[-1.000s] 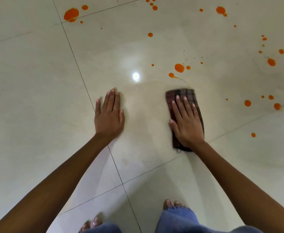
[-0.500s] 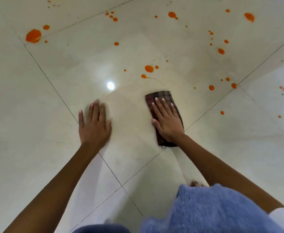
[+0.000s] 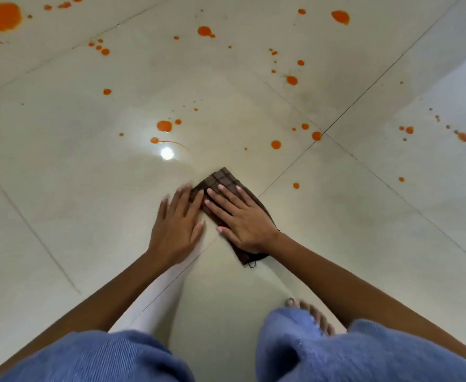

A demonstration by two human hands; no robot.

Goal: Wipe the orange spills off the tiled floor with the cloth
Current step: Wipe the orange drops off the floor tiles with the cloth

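Nearest, item one: blue trouser knees (image 3: 350, 351) and bare toes (image 3: 313, 317), crouched low over the floor (image 3: 61, 205).

Item two: left hand (image 3: 175, 230), flat and spread, palm down on bare tile, its fingertips touching the near-left edge of the cloth; slightly blurred. It holds nothing.

Item three: right hand (image 3: 240, 216), flat and spread, pressed on top of the cloth, not closed around it.

Item four: cloth (image 3: 221, 179), dark brown check, folded, lying on the floor under the right hand, one corner pointing away.

Item five: closest orange spills, a drop with a thin smeared arc (image 3: 154, 140) and a larger drop (image 3: 164, 126), just beyond the cloth corner, beside a bright light reflection (image 3: 167, 153).

Item six: scattered drops to the right (image 3: 276, 144) and a large blot far left (image 3: 1, 17), well apart from the cloth.

Handling note, as judgement: keep the palm weight even, push the cloth forward over the arc first, and lift rather than drag back, lest orange streak the wiped tile.
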